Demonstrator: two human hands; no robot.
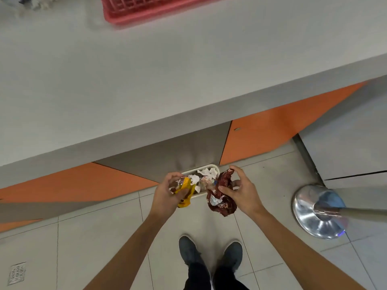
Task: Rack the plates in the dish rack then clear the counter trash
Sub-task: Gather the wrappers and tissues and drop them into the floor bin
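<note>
Holding, left side: the left hand (pixel 167 193), just left of the frame's centre, has its fingers curled tight round a crumpled yellow wrapper (pixel 185 195). The wrapper sits over the near left edge of the bin.
Holding, right side: the right hand (pixel 240 191), just right of centre, pinches a crumpled dark red wrapper (pixel 219 197) between thumb and fingers, with the forefinger arched above it. The wrapper hangs at the bin's right edge, partly over the floor tile.
Bin: a small cream-rimmed bin (pixel 201 166) stands on the floor against the foot of the counter, in the middle of the frame between the two hands. Balled white paper (pixel 206 174) lies inside it.
Counter: a grey counter (pixel 146 70) fills the upper half of the frame, with orange panels (pixel 272 132) beneath it.
Dish rack: a red dish rack (pixel 146 7) sits at the top edge, cut off by the frame. I cannot tell what it holds.
Counter trash: pale crumpled litter (pixel 31 3) lies in the upper left corner, blurred.
Floor: dark shoes (pixel 188 250) stand at lower centre, a shiny metal stand base (pixel 318 212) at the right, and a floor drain (pixel 16 273) in the lower left corner.
</note>
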